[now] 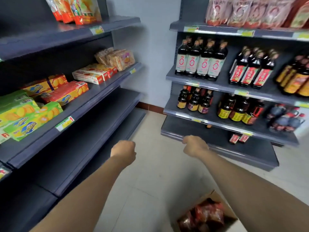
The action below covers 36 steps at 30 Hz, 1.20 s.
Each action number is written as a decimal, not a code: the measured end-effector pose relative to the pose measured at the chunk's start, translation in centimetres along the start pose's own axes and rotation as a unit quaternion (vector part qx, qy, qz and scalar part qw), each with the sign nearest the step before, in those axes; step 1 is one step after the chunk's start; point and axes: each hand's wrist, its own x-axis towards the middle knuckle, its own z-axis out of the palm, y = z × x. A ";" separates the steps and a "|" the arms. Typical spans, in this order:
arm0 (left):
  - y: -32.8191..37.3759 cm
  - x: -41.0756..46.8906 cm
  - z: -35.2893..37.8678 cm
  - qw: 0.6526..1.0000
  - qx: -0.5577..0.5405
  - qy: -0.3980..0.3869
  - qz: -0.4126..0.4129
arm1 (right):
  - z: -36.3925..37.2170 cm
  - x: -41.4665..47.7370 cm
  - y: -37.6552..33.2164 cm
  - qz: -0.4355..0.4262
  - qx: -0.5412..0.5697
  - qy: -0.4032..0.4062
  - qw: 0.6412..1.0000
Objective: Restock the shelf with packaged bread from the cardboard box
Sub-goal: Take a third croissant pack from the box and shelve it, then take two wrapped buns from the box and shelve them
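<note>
An open cardboard box point(217, 196) stands on the floor at the bottom right, below my right forearm. Inside it lie dark red packets of packaged bread point(207, 213). Both arms stretch forward over the floor. My left hand point(123, 150) is curled into a loose fist with nothing in it, in front of the left shelf unit's bare lower shelf point(93, 131). My right hand point(194, 145) is also closed and empty, close to the front edge of the right unit's bottom shelf. Clear-wrapped bread packs point(117, 58) sit at the far end of the left unit's middle shelf.
The left unit's middle shelf holds biscuit boxes point(55, 94); snack bags point(78, 9) stand above. The right shelf unit point(217, 84) carries dark sauce bottles point(200, 61) on several levels. A tiled floor aisle point(158, 164) runs between the units to a pale wall.
</note>
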 end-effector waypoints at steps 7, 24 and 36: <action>10.2 0.7 4.4 0.995 0.021 -0.039 0.093 | 3.4 -2.8 10.4 0.098 0.047 -0.030 0.994; 28.5 7.9 16.2 0.964 0.027 -0.117 0.239 | 11.7 1.6 27.6 0.227 0.109 -0.111 0.961; 38.4 10.6 29.8 0.956 0.041 -0.203 0.209 | 23.4 6.9 39.5 0.206 0.112 -0.198 0.952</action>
